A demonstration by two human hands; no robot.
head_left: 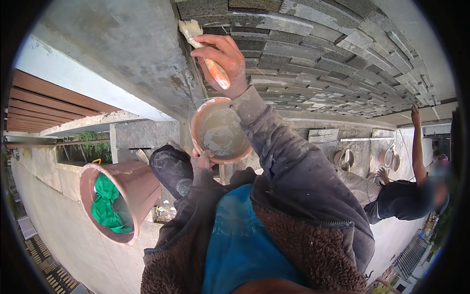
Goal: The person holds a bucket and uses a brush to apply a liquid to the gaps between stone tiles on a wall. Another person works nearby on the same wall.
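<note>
My right hand [226, 60] is closed around the orange handle of a paintbrush [213, 68]. The brush's pale, caked bristles touch or nearly touch the corner where the grey stone cladding [303, 54] meets a smooth cement-faced wall [132, 44]. Below it, my left hand [201, 159] grips the rim of an orange bucket [197, 128]. Wet grey cement slurry [223, 134] partly fills the bucket, and my right sleeve crosses in front of its edge. Fingers of the left hand are partly hidden behind the bucket.
A large pinkish tub [142, 183] with green cloth [105, 201] inside stands at the left. My dark boot [171, 169] is beside it. Another person [401, 196] reaches toward the wall at the far right, near more buckets [344, 159]. A ledge runs under the cladding.
</note>
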